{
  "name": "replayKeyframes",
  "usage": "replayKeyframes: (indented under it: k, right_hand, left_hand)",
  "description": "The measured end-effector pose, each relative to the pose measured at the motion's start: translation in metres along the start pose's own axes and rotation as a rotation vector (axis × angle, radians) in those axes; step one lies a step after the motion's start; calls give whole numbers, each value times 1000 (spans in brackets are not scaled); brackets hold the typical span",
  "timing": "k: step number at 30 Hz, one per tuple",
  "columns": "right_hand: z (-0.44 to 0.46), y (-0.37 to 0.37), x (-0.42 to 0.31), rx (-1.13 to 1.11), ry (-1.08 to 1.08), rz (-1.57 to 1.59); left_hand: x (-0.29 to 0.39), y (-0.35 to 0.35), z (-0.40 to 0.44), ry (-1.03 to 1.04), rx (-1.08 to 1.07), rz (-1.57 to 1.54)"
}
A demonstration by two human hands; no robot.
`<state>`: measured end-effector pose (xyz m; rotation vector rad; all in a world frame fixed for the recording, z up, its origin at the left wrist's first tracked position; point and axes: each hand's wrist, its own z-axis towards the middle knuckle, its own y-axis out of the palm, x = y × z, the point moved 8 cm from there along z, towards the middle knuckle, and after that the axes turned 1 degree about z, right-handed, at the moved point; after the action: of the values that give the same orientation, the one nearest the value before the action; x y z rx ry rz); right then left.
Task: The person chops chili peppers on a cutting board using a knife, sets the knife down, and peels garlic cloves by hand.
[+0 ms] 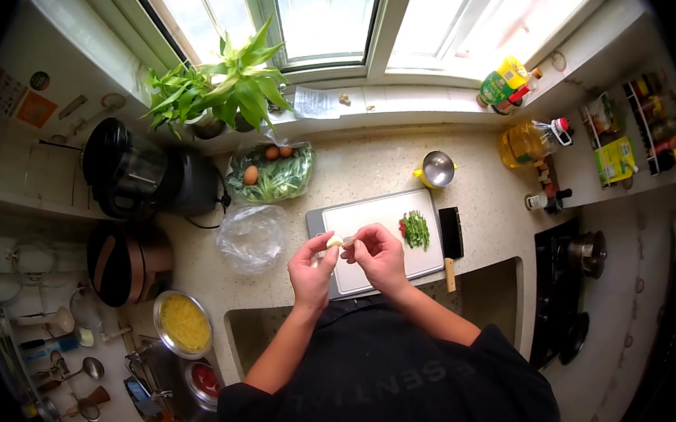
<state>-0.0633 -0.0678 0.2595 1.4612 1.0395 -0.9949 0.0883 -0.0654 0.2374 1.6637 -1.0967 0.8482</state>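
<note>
Above the white cutting board (385, 266) my two hands meet, fingertips close together. My left hand (311, 279) is closed, pinching a pale garlic clove (334, 242) between thumb and fingers. My right hand (381, 263) is also closed, its fingertips on a thin whitish piece of garlic skin (347, 243) beside the clove. A small heap of chopped green and red pepper (414, 230) lies on the board's right part. Just right of the board rests a cleaver with a dark blade (451, 230) and a wooden handle (450, 274).
A metal cup (438, 169) stands behind the board. To the left are a clear plastic bag (252, 239), a bag of greens (281, 180) with eggs, and a bowl of yellow shreds (184, 324). The sink (489, 298) lies in front; an oil bottle (525, 144) stands right.
</note>
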Motion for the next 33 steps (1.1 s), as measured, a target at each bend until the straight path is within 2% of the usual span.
replayKeyframes:
  k: [3, 6, 9, 12, 18, 24, 33]
  right_hand:
    - [2, -5, -2, 11, 27, 14]
    - [4, -10, 0, 3, 34, 63]
    - [5, -12, 0, 2, 13, 84]
    - [7, -12, 5, -43, 10, 121]
    - [2, -6, 4, -86, 102, 41]
    - [1, -6, 10, -127, 155, -14]
    - [1, -13, 18, -157, 164, 41]
  left_hand:
    - [-7, 0, 3, -89, -6, 57]
    - [-4, 5, 5, -23, -74, 63]
    - [-5, 7, 6, -41, -84, 82]
    - [-6, 8, 9, 55, -83, 123]
    - [7, 4, 1, 63, -17, 354]
    - [32, 12, -6, 435, -13, 503]
    - [1, 10, 0, 48, -76, 118]
